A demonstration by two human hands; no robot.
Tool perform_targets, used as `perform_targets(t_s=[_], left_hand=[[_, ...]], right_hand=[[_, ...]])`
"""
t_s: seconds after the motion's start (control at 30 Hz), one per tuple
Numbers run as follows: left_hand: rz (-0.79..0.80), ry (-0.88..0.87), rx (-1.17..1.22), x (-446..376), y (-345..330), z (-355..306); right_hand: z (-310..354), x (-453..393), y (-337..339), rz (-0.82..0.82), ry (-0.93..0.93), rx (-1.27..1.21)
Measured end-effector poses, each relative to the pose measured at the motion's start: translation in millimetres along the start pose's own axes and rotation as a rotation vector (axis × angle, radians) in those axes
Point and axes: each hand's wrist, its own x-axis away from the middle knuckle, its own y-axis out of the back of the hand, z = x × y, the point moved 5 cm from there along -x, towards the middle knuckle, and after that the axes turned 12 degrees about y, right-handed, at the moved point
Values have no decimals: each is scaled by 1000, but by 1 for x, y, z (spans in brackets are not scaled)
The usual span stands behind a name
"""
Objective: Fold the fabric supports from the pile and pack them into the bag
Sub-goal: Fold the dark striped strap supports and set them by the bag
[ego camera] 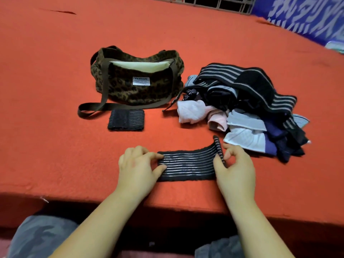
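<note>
A black support with thin grey stripes (188,164) lies flat on the red surface near the front edge. My left hand (137,168) pinches its left end between thumb and fingers. My right hand (235,168) pinches the right end, which is lifted and curled upright. A folded black striped support (126,120) rests in front of the leopard-print bag (134,90), whose top stands open on a pale lining. The pile of supports (247,107), black, striped, white, pink and navy, sits at the right of the bag.
The red felt surface (55,136) stretches far to the left and back. Its front edge runs just below my wrists. The bag's brown strap (87,108) loops onto the surface at the bag's lower left. A blue banner (307,17) stands at the far right.
</note>
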Motion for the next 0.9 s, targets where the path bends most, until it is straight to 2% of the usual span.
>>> perform_targets(t_s=[0.07, 0.17, 0.37, 0.5, 0.57, 0.63, 0.7, 0.8, 0.9], left_hand=[[15, -3, 27, -2, 0, 4], [84, 18, 55, -4, -1, 9], [112, -9, 129, -2, -3, 16], [110, 87, 141, -4, -2, 14], [69, 115, 137, -3, 0, 9], [56, 124, 103, -1, 0, 6], [57, 128, 78, 0, -1, 4], [81, 163, 101, -1, -1, 4], [105, 200, 119, -4, 1, 0]], right_hand=[[25, 5, -18, 9, 123, -70], [53, 19, -49, 111, 239, -137], [56, 47, -85, 467, 261, -116], [54, 43, -81, 698, 288, -172], [49, 38, -74, 687, 259, -212], [39, 30, -62, 520, 211, -170], [26, 23, -48, 352, 113, -23], [14, 20, -40, 357, -61, 170], [17, 21, -42, 386, -79, 153]])
